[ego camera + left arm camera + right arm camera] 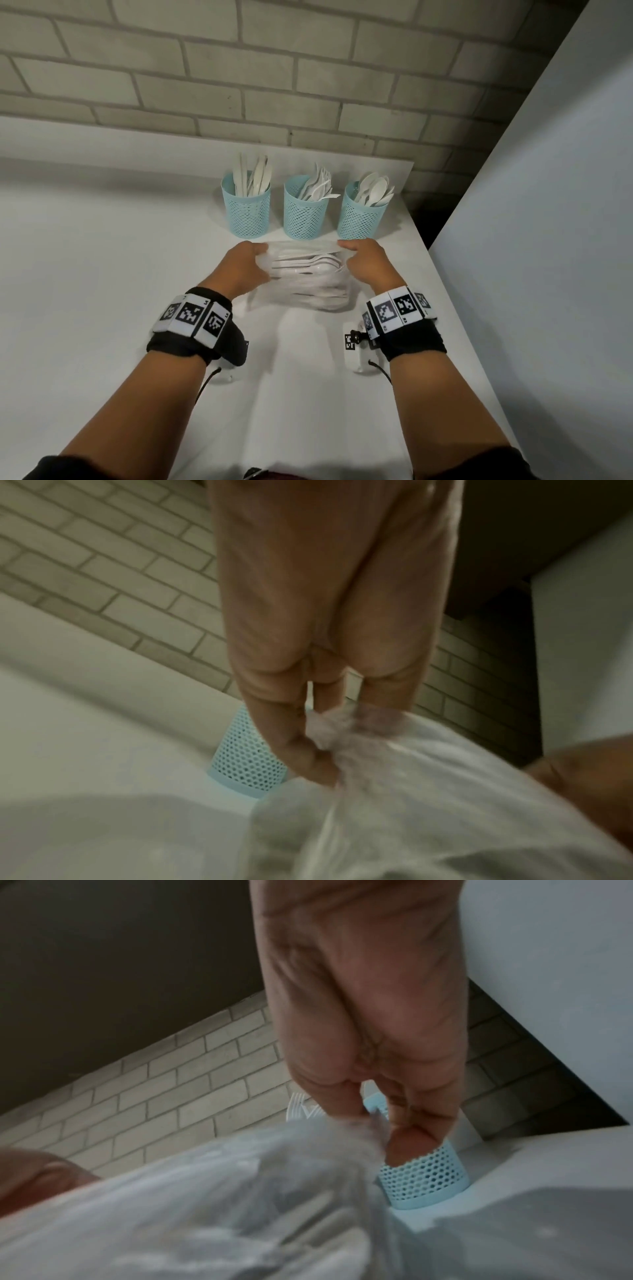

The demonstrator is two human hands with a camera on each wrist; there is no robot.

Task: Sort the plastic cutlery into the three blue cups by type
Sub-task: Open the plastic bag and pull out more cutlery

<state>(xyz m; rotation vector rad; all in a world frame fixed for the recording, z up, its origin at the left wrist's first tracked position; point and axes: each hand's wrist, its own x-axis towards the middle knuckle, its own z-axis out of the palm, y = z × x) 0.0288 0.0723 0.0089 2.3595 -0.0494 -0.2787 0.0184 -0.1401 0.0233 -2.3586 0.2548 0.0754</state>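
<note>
A white table [102, 274] runs up to a pale brick wall [239, 68] at the back, and a plain white panel [548, 205] closes in the right side, with a dark gap between it and the bricks.

On the left, the left hand [241, 269] pinches the left edge of a clear plastic bag [305, 277], fingers curled into the film; the left wrist view shows the fingers [308, 756] bunching the plastic. The bag lies on the table just in front of the cups, between the two hands. Inside it, white cutlery [308, 263] lies flat with its long axis running left to right; which ends are handles is hard to tell through the film.

Behind the bag stand three blue mesh cups in a row, upright. The left cup [247, 214] holds knives, the middle cup [306, 214] forks, the right cup [363, 214] spoons, all standing handles down and leaning slightly.

On the right, the right hand [368, 265] pinches the bag's right edge, its fingers [404, 1139] closed on the plastic. The hands are apart, the bag stretched between them. Both wrists wear black bands with black-and-white marker tags.
</note>
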